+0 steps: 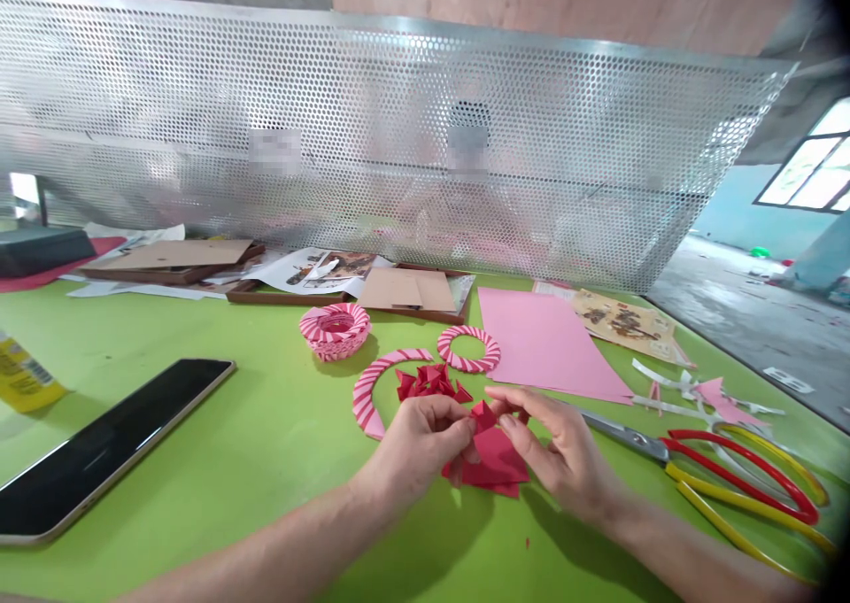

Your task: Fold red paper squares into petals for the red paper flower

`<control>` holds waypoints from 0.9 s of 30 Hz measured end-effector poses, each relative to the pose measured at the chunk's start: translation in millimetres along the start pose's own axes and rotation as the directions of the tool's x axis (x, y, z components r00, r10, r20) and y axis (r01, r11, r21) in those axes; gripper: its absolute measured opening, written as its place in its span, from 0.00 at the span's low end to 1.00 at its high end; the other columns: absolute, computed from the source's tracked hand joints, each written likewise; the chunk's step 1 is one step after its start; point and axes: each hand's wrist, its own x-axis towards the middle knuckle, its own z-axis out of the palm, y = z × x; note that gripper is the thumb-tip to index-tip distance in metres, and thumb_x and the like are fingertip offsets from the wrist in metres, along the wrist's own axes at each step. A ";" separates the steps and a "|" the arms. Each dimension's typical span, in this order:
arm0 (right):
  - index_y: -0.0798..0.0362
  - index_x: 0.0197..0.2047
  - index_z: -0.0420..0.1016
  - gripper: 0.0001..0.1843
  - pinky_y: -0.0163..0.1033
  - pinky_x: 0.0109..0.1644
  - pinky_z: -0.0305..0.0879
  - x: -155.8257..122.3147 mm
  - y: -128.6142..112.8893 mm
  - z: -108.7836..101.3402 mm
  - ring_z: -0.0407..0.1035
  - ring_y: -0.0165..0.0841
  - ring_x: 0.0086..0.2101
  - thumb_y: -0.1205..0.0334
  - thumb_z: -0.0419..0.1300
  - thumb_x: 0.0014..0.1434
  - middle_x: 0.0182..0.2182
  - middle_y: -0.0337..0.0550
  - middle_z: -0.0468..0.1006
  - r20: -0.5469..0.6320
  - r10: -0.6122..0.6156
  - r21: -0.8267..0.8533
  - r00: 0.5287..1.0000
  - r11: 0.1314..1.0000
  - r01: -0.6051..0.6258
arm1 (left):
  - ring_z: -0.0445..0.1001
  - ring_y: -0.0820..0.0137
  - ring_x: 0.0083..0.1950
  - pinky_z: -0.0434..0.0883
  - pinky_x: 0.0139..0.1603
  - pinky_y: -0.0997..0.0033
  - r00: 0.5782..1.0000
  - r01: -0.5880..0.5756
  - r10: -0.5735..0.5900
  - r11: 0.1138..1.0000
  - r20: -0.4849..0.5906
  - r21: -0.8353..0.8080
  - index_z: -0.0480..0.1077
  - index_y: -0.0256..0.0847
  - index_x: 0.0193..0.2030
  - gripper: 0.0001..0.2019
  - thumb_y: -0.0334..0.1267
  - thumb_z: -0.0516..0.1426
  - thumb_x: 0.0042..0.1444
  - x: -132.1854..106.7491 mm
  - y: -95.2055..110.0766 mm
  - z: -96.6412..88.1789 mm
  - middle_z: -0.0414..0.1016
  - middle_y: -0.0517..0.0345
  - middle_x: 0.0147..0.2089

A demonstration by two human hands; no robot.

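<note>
My left hand (425, 430) and my right hand (554, 444) meet over the green table (266, 444), both pinched on a small folded red paper piece (483, 415). Under them lie flat red paper squares (495, 470). Just beyond my fingers sits a pile of folded red paper pieces (428, 382). A pink-and-white striped paper arc (375, 386), a striped ring (468, 349) and a striped woven paper bowl (335, 328) lie behind the pile.
A pink paper sheet (541, 342) lies to the right, scissors (704, 466) with red and yellow handles beside my right hand, paper scraps (697, 390) beyond. A tablet (99, 448) and a glue bottle (23, 374) lie left. Cardboard and trays (279, 275) line a perforated metal screen (398, 143).
</note>
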 end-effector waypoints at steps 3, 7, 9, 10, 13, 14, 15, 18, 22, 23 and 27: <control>0.55 0.45 0.66 0.15 0.35 0.39 0.63 0.6 -1.4 1.2 0.66 0.32 0.36 0.66 0.57 0.52 0.36 0.43 0.71 -0.007 -0.034 -0.018 0.999 0.999 0.033 | 0.61 0.78 0.16 0.61 0.18 0.78 1.000 -0.005 0.007 0.996 -0.016 0.086 0.66 0.34 0.21 0.10 0.36 0.54 0.49 -0.6 -1.4 2.3 0.65 0.63 0.16; 0.54 0.35 0.68 0.05 0.35 0.35 0.62 1.9 -0.8 5.1 0.65 0.31 0.31 0.69 0.56 0.53 0.30 0.41 0.71 -0.026 -0.063 -0.052 0.998 0.997 0.062 | 0.59 0.79 0.16 0.60 0.17 0.78 0.999 -0.037 0.035 0.987 0.015 0.157 0.66 0.34 0.22 0.10 0.36 0.53 0.49 -0.5 -5.2 3.1 0.63 0.64 0.16; 0.54 0.33 0.68 0.04 0.35 0.34 0.62 2.4 -0.9 5.8 0.65 0.30 0.30 0.70 0.53 0.55 0.29 0.41 0.71 -0.014 -0.080 -0.068 0.997 0.995 0.079 | 0.59 0.79 0.17 0.60 0.17 0.78 1.000 -0.027 0.025 0.987 0.018 0.159 0.67 0.33 0.22 0.10 0.37 0.53 0.50 -0.2 -6.4 2.3 0.63 0.64 0.16; 0.54 0.33 0.68 0.04 0.35 0.34 0.62 2.7 -0.9 5.8 0.65 0.31 0.30 0.70 0.53 0.55 0.29 0.41 0.71 -0.009 -0.091 -0.073 0.996 0.993 0.090 | 0.59 0.79 0.17 0.60 0.18 0.78 1.000 -0.017 0.015 0.988 0.017 0.155 0.67 0.33 0.23 0.10 0.37 0.53 0.50 0.0 -6.5 1.7 0.63 0.64 0.17; 0.54 0.36 0.69 0.06 0.35 0.35 0.62 2.8 -0.4 4.4 0.65 0.31 0.31 0.70 0.52 0.56 0.30 0.42 0.71 0.000 -0.148 -0.118 0.989 0.982 0.147 | 0.59 0.79 0.17 0.61 0.18 0.78 1.000 0.002 -0.006 0.992 0.031 0.129 0.68 0.32 0.25 0.10 0.36 0.52 0.50 0.6 -6.1 -0.2 0.65 0.63 0.17; 0.54 0.37 0.69 0.07 0.35 0.35 0.62 2.5 0.1 3.7 0.66 0.31 0.32 0.70 0.52 0.56 0.31 0.42 0.71 0.006 -0.175 -0.154 0.985 0.973 0.174 | 0.60 0.79 0.17 0.61 0.18 0.78 0.999 0.003 -0.007 0.993 0.040 0.116 0.68 0.32 0.25 0.10 0.36 0.52 0.50 0.8 -5.9 -0.6 0.65 0.62 0.18; 0.54 0.38 0.70 0.08 0.35 0.35 0.62 2.0 0.7 2.9 0.66 0.31 0.32 0.70 0.52 0.56 0.31 0.42 0.72 0.014 -0.205 -0.201 0.979 0.958 0.204 | 0.60 0.78 0.17 0.61 0.19 0.77 0.999 0.003 -0.008 0.995 0.050 0.100 0.69 0.32 0.26 0.10 0.36 0.52 0.51 1.0 -5.7 -1.0 0.66 0.62 0.18; 0.53 0.40 0.71 0.10 0.37 0.35 0.62 -0.2 2.3 0.3 0.66 0.32 0.32 0.68 0.52 0.57 0.33 0.44 0.73 0.037 -0.304 -0.366 0.952 0.883 0.295 | 0.61 0.78 0.18 0.61 0.19 0.77 0.997 0.002 -0.006 0.999 0.077 0.045 0.69 0.31 0.25 0.11 0.35 0.50 0.52 1.3 -5.9 -1.3 0.67 0.60 0.19; 0.54 0.48 0.68 0.15 0.40 0.38 0.62 -3.1 3.3 -1.2 0.67 0.35 0.37 0.67 0.50 0.58 0.39 0.48 0.74 0.115 -0.385 -0.496 0.916 0.777 0.389 | 0.62 0.78 0.18 0.61 0.19 0.78 0.994 -0.026 0.028 0.999 0.106 -0.029 0.67 0.32 0.21 0.13 0.32 0.49 0.52 1.2 -7.5 -0.9 0.67 0.59 0.19; 0.55 0.50 0.67 0.16 0.41 0.39 0.61 -3.4 3.6 -0.8 0.67 0.36 0.38 0.67 0.50 0.58 0.41 0.49 0.73 0.134 -0.394 -0.515 0.909 0.756 0.404 | 0.62 0.77 0.18 0.62 0.20 0.77 0.992 -0.034 0.040 0.998 0.117 -0.054 0.67 0.32 0.21 0.13 0.32 0.48 0.52 1.1 -7.9 -0.8 0.68 0.59 0.19; 0.59 0.54 0.62 0.20 0.43 0.42 0.61 -2.9 5.8 2.5 0.65 0.38 0.42 0.68 0.50 0.58 0.45 0.52 0.71 0.184 -0.403 -0.588 0.896 0.686 0.429 | 0.65 0.76 0.20 0.64 0.24 0.74 0.988 -0.045 0.068 0.985 0.138 -0.166 0.70 0.31 0.27 0.12 0.32 0.48 0.54 0.8 -9.7 -0.3 0.70 0.58 0.21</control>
